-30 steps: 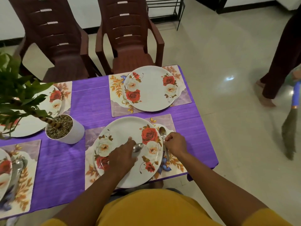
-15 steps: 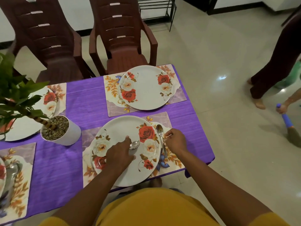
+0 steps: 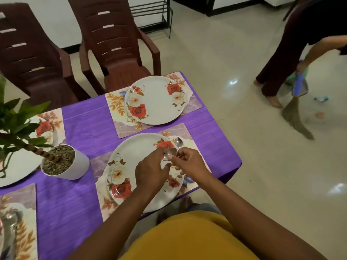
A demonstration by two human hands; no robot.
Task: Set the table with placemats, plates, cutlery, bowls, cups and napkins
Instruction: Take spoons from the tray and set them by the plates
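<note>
Steel glints between both hands: the left hand (image 3: 150,170) grips a spoon (image 3: 170,153) whose handle is hidden under its fingers, and the right hand (image 3: 189,163) pinches the bowl end. Beneath them lies a floral plate (image 3: 131,152) on a placemat (image 3: 185,131). Just beyond the right hand, a second spoon (image 3: 179,142) shows only its bowl.

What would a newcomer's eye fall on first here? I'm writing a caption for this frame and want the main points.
First, the two hands meeting over the near floral plate: the left hand and the right hand both at a spoon, with a second spoon lying just right of the plate's rim. Then the purple tablecloth and the potted plant at left. On the floor at right, another person sweeps with a broom.
</note>
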